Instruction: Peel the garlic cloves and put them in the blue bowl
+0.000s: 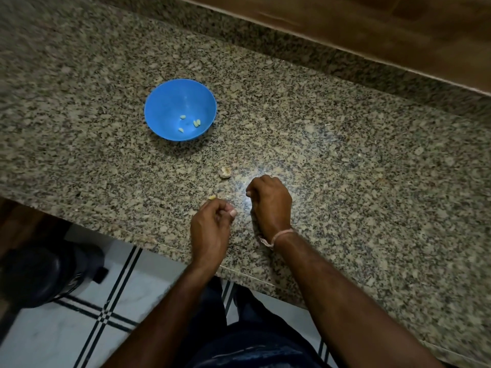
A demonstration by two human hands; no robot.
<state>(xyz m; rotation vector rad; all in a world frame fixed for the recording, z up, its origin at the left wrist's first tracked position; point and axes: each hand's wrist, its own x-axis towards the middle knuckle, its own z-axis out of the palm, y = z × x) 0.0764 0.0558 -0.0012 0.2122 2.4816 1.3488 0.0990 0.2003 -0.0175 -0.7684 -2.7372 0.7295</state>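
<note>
The blue bowl (162,102) stands on the granite counter, to the far left of my hands, with several peeled pale garlic cloves (196,123) lying in its bottom. My left hand (211,221) hovers over the counter's front edge with its fingers curled, pinching a small yellowish garlic clove (211,197) at the fingertips. My right hand (269,200) is just to the right of it, knuckles up and fingers curled under; nothing shows in it. A small pale piece of garlic with skin (225,172) lies on the counter just beyond both hands.
The speckled granite counter (345,168) runs diagonally, with a raised granite back edge and wood behind it. Its front edge passes under my forearms. Below are a white tiled floor with dark lines and a dark round object (45,272) at the left.
</note>
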